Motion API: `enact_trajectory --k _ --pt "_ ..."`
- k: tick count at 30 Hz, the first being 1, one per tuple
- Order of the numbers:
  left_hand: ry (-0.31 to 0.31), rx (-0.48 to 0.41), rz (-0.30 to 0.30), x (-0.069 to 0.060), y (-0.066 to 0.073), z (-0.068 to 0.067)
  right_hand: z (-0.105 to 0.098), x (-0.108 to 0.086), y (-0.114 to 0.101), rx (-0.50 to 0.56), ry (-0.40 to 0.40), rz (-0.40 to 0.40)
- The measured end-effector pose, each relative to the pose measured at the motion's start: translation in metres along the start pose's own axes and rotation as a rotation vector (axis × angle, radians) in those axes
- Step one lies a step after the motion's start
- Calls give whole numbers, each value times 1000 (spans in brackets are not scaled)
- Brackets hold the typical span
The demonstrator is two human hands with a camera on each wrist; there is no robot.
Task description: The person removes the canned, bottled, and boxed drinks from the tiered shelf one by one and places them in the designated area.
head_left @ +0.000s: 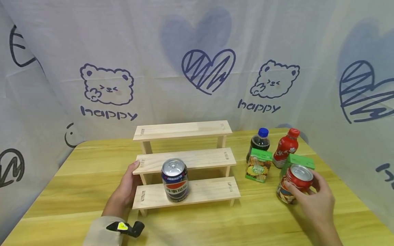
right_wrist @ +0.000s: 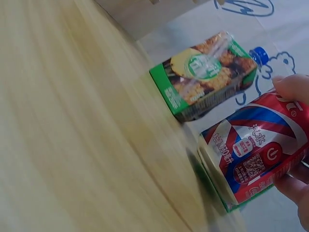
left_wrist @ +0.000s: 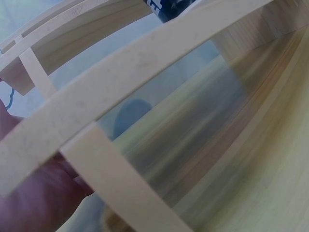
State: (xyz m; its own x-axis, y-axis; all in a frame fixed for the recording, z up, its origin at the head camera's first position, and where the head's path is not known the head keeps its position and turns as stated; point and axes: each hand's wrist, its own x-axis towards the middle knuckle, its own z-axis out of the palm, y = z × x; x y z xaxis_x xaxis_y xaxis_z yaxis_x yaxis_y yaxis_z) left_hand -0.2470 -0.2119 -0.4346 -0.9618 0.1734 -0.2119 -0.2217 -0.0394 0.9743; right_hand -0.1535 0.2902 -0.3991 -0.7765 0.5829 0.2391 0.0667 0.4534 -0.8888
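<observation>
My left hand [head_left: 125, 186] holds the left end of a three-tier wooden stand [head_left: 187, 161] at its middle step. In the left wrist view that hand [left_wrist: 43, 193] shows partly behind the stand's pale boards, so some fingers are hidden. On the lowest step a dark blue Pepsi can [head_left: 175, 181] stands upright. Toward the right side, my right hand [head_left: 318, 201] grips a red soda can [head_left: 295, 184] around its side. The right wrist view shows thumb and fingers on opposite sides of this can [right_wrist: 256, 145]. Whether its base touches the table, I cannot tell.
Left of the red can stands a green juice carton [head_left: 259, 165], with a dark bottle with a blue cap [head_left: 260, 141] behind it. A red bottle [head_left: 286, 148] and another green carton [head_left: 300, 160] are behind the held can. White cloth [head_left: 160, 112] borders the wooden table [head_left: 77, 181].
</observation>
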Motion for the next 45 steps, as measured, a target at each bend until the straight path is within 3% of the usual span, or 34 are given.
enact_trajectory --k 11,19,26,36,41,45 --pt "-1 -3 -20 -2 2 -1 -7 6 10 -20 31 83" --pt "2 12 -14 -1 -1 -4 -6 7 14 -8 37 88" --pt "3 1 -17 -5 3 -1 -4 8 16 -50 -18 108" --pt "-6 47 0 -17 15 11 -4 9 16 -48 -48 80" --pt "-21 7 10 -15 16 12 -8 9 13 14 -17 70" --pt "-27 25 34 -12 12 11 -12 13 10 25 12 16"
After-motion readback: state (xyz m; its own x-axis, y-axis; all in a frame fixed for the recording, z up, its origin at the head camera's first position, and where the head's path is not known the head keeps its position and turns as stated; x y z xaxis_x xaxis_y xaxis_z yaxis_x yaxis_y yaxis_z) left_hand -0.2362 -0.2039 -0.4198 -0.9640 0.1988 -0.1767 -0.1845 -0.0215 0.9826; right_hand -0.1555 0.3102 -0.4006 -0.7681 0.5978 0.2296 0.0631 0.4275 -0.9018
